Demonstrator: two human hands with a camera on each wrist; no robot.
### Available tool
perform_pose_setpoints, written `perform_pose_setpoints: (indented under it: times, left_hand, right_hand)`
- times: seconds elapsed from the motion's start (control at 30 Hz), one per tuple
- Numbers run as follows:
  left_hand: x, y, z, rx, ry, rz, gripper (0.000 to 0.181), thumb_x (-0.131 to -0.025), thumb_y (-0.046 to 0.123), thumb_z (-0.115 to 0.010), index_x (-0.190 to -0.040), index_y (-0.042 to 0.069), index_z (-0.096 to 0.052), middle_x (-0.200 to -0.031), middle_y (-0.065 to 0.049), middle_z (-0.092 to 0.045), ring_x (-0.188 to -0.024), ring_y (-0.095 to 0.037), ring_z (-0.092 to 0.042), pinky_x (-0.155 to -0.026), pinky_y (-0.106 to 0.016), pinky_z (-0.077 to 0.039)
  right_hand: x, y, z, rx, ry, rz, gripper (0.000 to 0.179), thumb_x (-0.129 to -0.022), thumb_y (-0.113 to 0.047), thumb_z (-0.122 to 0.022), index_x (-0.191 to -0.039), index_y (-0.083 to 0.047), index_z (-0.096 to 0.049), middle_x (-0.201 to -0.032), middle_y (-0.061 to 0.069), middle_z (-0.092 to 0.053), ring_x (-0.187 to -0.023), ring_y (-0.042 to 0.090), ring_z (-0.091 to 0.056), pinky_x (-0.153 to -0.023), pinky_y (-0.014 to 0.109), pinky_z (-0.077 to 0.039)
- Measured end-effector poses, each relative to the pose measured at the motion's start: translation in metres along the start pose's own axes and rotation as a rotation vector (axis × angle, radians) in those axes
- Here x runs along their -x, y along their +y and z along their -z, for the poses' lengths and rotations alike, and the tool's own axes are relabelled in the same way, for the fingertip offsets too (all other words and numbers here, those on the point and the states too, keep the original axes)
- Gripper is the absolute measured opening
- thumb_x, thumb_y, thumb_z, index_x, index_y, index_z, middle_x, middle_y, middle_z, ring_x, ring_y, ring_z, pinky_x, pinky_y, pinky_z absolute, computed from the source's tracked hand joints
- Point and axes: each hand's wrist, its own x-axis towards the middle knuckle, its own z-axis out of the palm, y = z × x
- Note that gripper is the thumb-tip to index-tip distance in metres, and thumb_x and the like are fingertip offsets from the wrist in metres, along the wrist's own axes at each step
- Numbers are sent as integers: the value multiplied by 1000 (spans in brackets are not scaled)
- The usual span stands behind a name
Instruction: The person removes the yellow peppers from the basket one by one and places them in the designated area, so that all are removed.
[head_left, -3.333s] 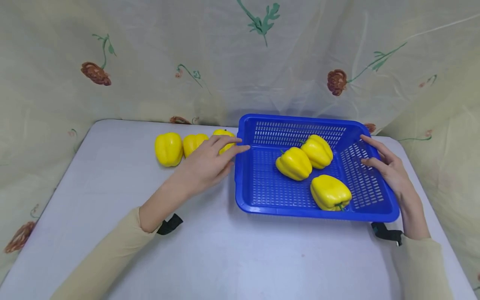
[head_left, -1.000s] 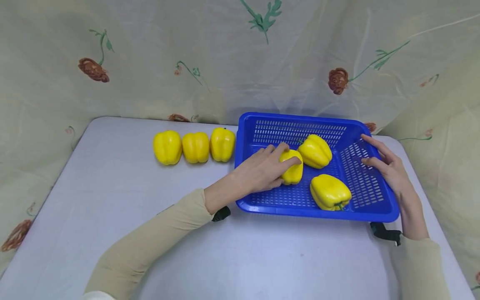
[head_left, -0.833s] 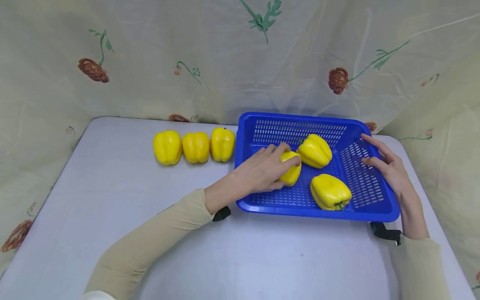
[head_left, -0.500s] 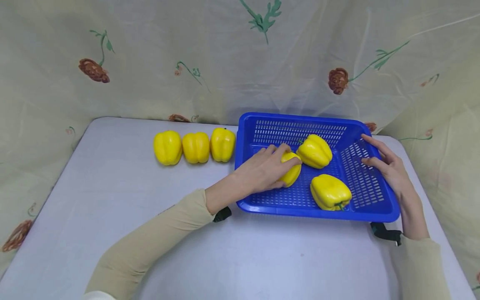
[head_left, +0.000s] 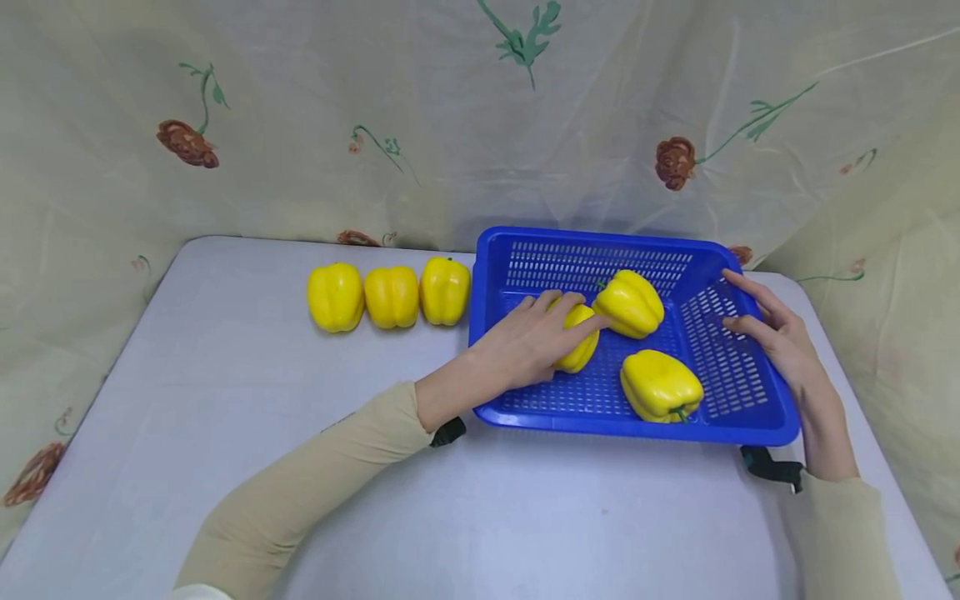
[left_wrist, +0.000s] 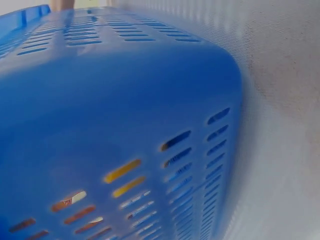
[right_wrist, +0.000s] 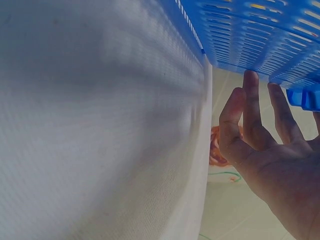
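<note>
A yellow bell pepper (head_left: pixel 581 346) lies at the middle left of the blue slotted basket (head_left: pixel 630 429), partly covered by my left hand (head_left: pixel 525 337). The left fingers curl over its far side and the thumb reaches across its right. Beside it in the basket are a second yellow pepper (head_left: pixel 632 304) and a third (head_left: pixel 660 386) with its green stem toward me. At the basket's right edge my right hand (head_left: pixel 783 350) holds the rim, two digits over the inner side. From the right wrist view, other right-hand fingers (right_wrist: pixel 251 95) touch the slotted outer wall.
On the white table (head_left: pixel 480 517), left of the basket, three more yellow peppers stand in a row: a left one (head_left: pixel 335 297), a middle one (head_left: pixel 392 297) and a right one (head_left: pixel 446 292) close to the rim. A flowered curtain (head_left: pixel 420 125) hangs behind.
My left hand has moved from over the outside row into the basket and taken hold of a pepper, which has turned and shifted slightly left. My right hand and the basket have stayed put.
</note>
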Motion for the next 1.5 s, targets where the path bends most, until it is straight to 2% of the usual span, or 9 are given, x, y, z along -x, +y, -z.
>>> perform_pose_setpoints:
  times: [0.27,0.37,0.47,0.73,0.87,1.13,1.27,1.37,1.5]
  left_hand:
    - [0,-1,2,17,-9,6,68,-101,29,-76,-159,25,-42,-163,-14,-44,-144,-34,-51,-118,-48,-53]
    - [-1,-1,5,24,-34,21,71,-100,31,-78,-160,25,-40,-163,-14,-45,-142,-33,-50,-119,-47,-52]
    - [0,-2,8,15,-31,23,73,-99,33,-79,-161,26,-40,-163,-12,-45,-142,-32,-49,-120,-46,-51]
    - [5,-12,22,28,120,7,70,-100,29,-77,-161,27,-41,-168,-14,-40,-153,-36,-42,-124,-52,-49]
    - [11,-18,33,51,181,26,71,-100,29,-76,-161,28,-41,-169,-15,-38,-155,-37,-41,-123,-53,-50]
    - [25,-30,47,73,238,86,70,-100,29,-76,-160,26,-40,-169,-15,-36,-153,-37,-41,-125,-48,-48]
    - [33,-36,54,84,282,115,71,-99,26,-76,-161,24,-42,-169,-16,-36,-153,-38,-39,-127,-45,-46]
    - [42,-41,59,106,315,141,73,-98,24,-78,-162,25,-42,-169,-15,-35,-154,-38,-36,-128,-45,-45]
    - [57,-51,63,158,352,174,75,-97,18,-78,-162,26,-43,-170,-14,-34,-156,-39,-32,-125,-45,-48]
  right_hand:
    - [0,-2,0,0,-3,4,62,-110,-19,-58,-165,-41,-42,-132,-23,-52,-96,-4,-68,-70,19,-64]
    - [0,-2,1,-5,-3,1,61,-110,-18,-58,-165,-41,-42,-130,-24,-54,-96,-3,-68,-70,19,-64]
    - [1,-2,1,-21,-7,-8,62,-110,-18,-58,-165,-42,-43,-128,-25,-55,-95,-3,-69,-70,20,-65]
    - [1,-2,-1,-21,-8,-22,62,-110,-19,-59,-165,-43,-42,-127,-24,-54,-94,-3,-70,-69,20,-65]
    - [1,-1,-1,37,-1,-22,62,-110,-22,-57,-165,-44,-40,-129,-26,-52,-96,-5,-68,-71,19,-65]
    - [1,-1,1,118,8,-28,61,-111,-26,-55,-166,-46,-36,-133,-25,-51,-98,-6,-65,-74,18,-64]
    - [1,-2,0,139,12,-28,61,-112,-28,-54,-167,-46,-35,-140,-21,-51,-100,-7,-63,-75,17,-63]
    - [1,-1,0,145,12,-24,61,-112,-28,-53,-167,-46,-34,-141,-21,-50,-101,-7,-63,-76,16,-63]
    - [1,-1,0,139,11,-13,60,-112,-27,-53,-167,-45,-35,-135,-26,-50,-100,-6,-63,-75,16,-63]
